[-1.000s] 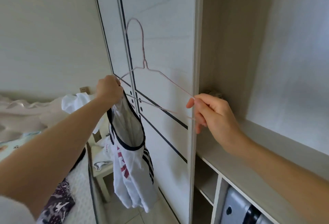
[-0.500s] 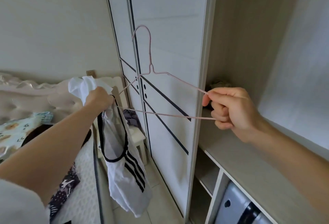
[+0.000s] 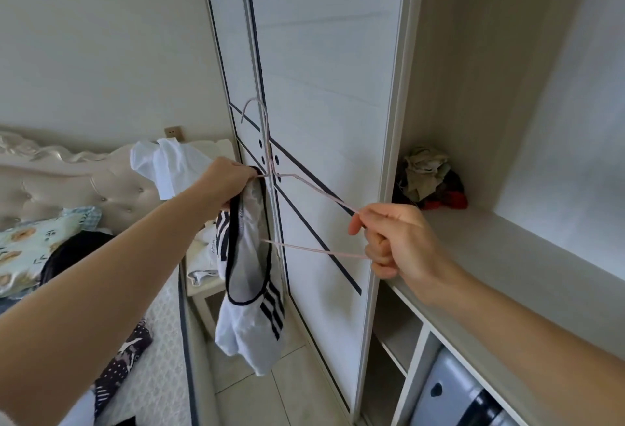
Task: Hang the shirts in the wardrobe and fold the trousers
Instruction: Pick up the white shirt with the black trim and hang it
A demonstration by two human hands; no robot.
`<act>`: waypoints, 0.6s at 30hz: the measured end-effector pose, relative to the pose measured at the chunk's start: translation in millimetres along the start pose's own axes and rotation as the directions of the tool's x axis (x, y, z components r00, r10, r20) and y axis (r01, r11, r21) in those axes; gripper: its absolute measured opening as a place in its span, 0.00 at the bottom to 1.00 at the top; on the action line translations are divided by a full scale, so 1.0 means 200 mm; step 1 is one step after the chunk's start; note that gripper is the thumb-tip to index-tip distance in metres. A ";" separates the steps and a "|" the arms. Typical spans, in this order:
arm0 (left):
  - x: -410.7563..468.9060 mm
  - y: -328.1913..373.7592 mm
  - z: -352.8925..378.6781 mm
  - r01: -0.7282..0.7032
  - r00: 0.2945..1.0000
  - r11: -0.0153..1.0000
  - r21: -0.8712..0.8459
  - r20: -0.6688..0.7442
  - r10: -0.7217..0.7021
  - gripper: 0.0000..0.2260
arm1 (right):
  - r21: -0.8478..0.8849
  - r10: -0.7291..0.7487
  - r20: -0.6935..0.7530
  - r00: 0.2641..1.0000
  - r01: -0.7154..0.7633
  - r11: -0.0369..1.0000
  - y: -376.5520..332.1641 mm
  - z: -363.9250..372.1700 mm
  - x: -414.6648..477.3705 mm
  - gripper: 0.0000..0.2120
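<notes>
The fingers of my left hand [image 3: 230, 178] were clamped on the black-trimmed neckline of the white striped shirt [image 3: 250, 324], which hung limp below them. The fingers of my right hand [image 3: 395, 243] were pinched round the end corner of the pink wire hanger [image 3: 318, 189], whose other shoulder reached into the neck opening beside my left fingers. I judged the shirt light, soft and apt to slide off, best held at the collar, and the hanger thin and springy, likely to twist when gripped by one end. The sliding door [image 3: 331, 87] stood just beyond my fingers, its edge close to the right ones. Right of them the open wardrobe [image 3: 473, 87] offered room above its shelf [image 3: 507, 256], where a bundle of clothes [image 3: 429, 178] sat at the back.
</notes>
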State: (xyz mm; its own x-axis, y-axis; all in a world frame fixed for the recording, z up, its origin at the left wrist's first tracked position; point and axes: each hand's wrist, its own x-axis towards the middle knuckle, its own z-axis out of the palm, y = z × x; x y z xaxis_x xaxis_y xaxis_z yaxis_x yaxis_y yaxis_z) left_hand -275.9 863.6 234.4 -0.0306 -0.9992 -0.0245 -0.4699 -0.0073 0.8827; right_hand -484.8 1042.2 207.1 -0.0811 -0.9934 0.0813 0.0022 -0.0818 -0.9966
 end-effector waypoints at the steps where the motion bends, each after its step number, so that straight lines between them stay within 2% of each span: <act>1: -0.03 0.04 0.01 0.022 1.000 0.997 -0.071 0.011 -0.021 0.07 | 0.024 0.003 0.004 1.000 -0.003 1.000 0.01 0.01 0.01 0.14; 3: -0.07 0.12 0.01 0.043 0.999 0.985 -0.167 0.017 -0.041 0.06 | 0.049 -0.006 0.009 1.000 0.005 0.999 0.03 0.03 0.02 0.14; 6: -0.11 0.20 0.00 0.009 0.998 0.958 -0.287 0.059 0.009 0.04 | 0.084 -0.058 -0.040 0.998 0.062 0.995 0.03 0.03 0.03 0.17; 9: -0.15 0.25 -0.06 -0.063 0.952 0.907 -0.417 0.247 0.179 0.08 | 0.176 -0.100 -0.105 0.989 0.117 0.977 0.01 0.01 0.05 0.18; 10: -0.16 0.27 -0.07 -0.147 0.930 0.923 -0.355 0.270 0.251 0.09 | 0.212 -0.108 -0.117 0.987 0.131 0.969 0.01 0.00 0.06 0.18; 11: -0.15 0.28 -0.08 -0.295 0.912 0.936 -0.191 0.236 0.335 0.11 | 0.242 -0.115 -0.124 0.986 0.143 0.960 0.00 -0.01 0.06 0.18; 12: -0.14 0.28 -0.09 -0.457 0.881 0.887 0.062 0.173 0.441 0.13 | 0.267 -0.123 -0.127 0.984 0.153 0.951 -0.01 -0.02 0.07 0.18; 13: -0.13 0.28 -0.09 -0.562 0.824 0.767 0.308 0.127 0.553 0.14 | 0.291 -0.129 -0.126 0.984 0.161 0.943 -0.02 -0.02 0.07 0.18; 14: -0.12 0.28 -0.09 -0.599 0.773 0.661 0.453 0.108 0.626 0.14 | 0.314 -0.129 -0.126 0.984 0.163 0.935 -0.03 -0.03 0.07 0.17; 15: -0.13 0.29 -0.09 -0.619 0.743 0.618 0.486 0.105 0.661 0.14 | 0.336 -0.123 -0.125 0.985 0.158 0.928 -0.04 -0.04 0.07 0.17; 16: -0.14 0.29 -0.09 -0.638 0.733 0.616 0.461 0.119 0.670 0.15 | 0.352 -0.112 -0.117 0.987 0.146 0.925 -0.05 -0.04 0.06 0.16; 18: -0.15 0.29 -0.09 -0.661 0.743 0.670 0.338 0.163 0.650 0.14 | 0.357 -0.090 -0.074 0.993 0.111 0.928 -0.07 -0.05 0.05 0.13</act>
State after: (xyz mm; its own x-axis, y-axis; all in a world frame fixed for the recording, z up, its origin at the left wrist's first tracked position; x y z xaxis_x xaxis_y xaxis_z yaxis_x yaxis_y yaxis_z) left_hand -286.1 892.1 294.3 -0.4716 -0.7405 0.4788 -0.5933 0.6682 0.4490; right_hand -496.2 1034.4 222.1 -0.1550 -0.9732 0.1697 0.3485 -0.2146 -0.9124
